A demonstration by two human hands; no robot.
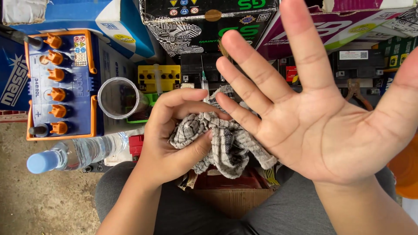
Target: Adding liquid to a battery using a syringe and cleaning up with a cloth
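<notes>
Over the lap, left hand (167, 139) clamped on the checked rag (226, 141), right hand (322, 117) spread flat, palm up; best wiped firmly, between the fingers too.

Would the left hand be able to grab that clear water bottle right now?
Probably not at once: the left hand is clenched on a checked cloth. The bottle lies close beside it with nothing between, so once the cloth is dropped, reaching looks easy.
</notes>
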